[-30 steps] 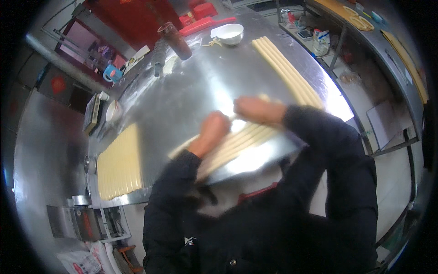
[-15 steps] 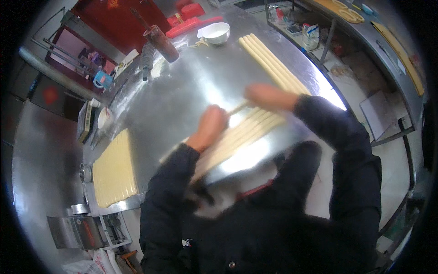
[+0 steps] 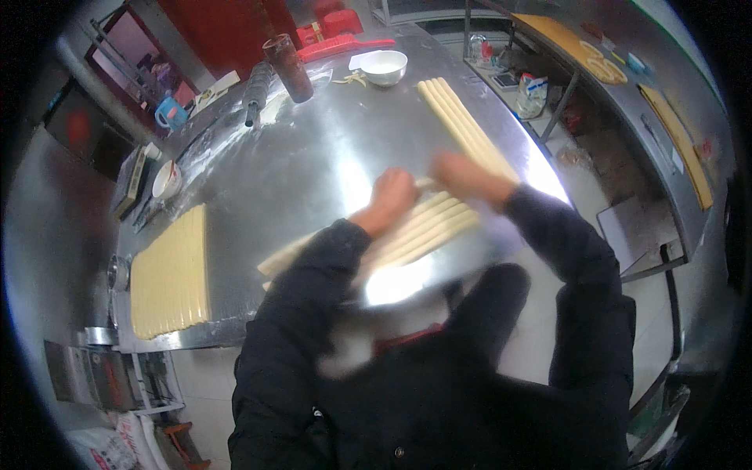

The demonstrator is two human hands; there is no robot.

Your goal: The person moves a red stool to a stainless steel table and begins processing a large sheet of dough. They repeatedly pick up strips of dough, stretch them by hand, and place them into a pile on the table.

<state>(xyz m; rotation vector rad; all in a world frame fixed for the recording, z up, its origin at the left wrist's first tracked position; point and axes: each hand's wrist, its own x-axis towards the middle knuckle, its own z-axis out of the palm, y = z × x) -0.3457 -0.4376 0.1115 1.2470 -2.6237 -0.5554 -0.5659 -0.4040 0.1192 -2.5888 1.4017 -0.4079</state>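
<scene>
My left hand (image 3: 392, 197), fingers curled, grips a pale dough strip near the front edge of the steel table. A short piece of the same dough strip (image 3: 425, 184) shows between it and my right hand (image 3: 468, 177), which is closed on the strip and smeared by motion. Right below my hands lies a row of dough strips (image 3: 439, 227), partly covered by my left forearm. Beyond my right hand, several long dough strips (image 3: 458, 117) lie side by side. A wide slab of dough cut into strips (image 3: 172, 274) sits at the left.
On the steel table (image 3: 313, 157) stand a white bowl (image 3: 385, 70), a red-brown cylinder (image 3: 288, 66), a ridged roller (image 3: 257, 94) and another bowl (image 3: 167, 182) at the left edge. Flour dusts the far left. A side table (image 3: 564, 35) with twisted dough (image 3: 601, 63) stands at right.
My two hands have drawn closer together, and less of the strip shows between them. The whole view has shifted slightly, with the dough slab now farther left.
</scene>
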